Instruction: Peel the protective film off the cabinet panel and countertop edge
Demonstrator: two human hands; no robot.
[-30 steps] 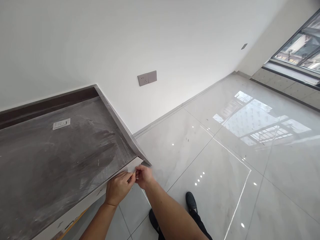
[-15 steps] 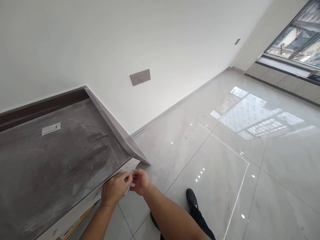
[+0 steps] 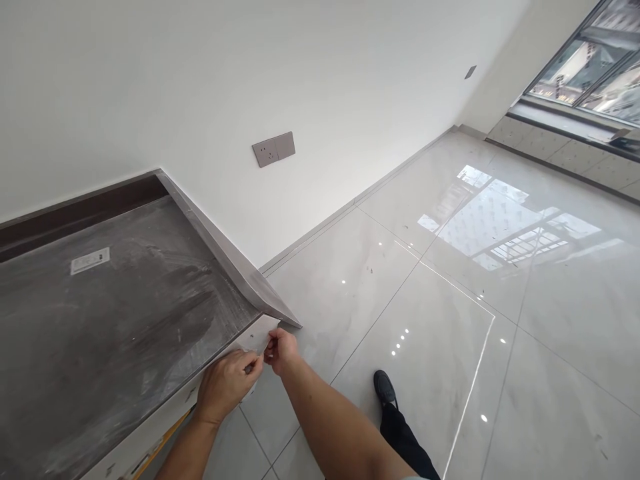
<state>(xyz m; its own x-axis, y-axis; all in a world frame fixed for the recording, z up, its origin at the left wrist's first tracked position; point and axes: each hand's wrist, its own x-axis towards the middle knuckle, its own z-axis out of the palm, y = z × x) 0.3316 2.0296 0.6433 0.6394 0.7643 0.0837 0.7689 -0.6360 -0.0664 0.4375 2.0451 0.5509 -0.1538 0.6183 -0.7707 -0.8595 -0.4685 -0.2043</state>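
Observation:
A dark grey cabinet top (image 3: 125, 320), dusty and smeared, with a small white label (image 3: 91, 261) on it, fills the lower left. Along its front runs a white edge face (image 3: 257, 333) with small dark marks. At the right end of this face, my left hand (image 3: 229, 383) is closed, thumb against forefinger. My right hand (image 3: 283, 350) pinches close beside it, just below the cabinet corner. Between the fingertips shows a bit of thin whitish film (image 3: 263, 357), part of which hangs below my left hand. The fingers hide most of it.
A raised grey side rail (image 3: 230, 263) ends in a pointed corner beside my right hand. A socket plate (image 3: 274, 149) sits on the white wall. Glossy tiles (image 3: 390, 300) cover the floor, where a dark shoe (image 3: 384, 387) stands. A window (image 3: 590, 67) is at upper right.
My right hand has moved up slightly toward the cabinet corner, its fingers now closed in a pinch. My left hand has shifted a little left and down. The view has moved slightly.

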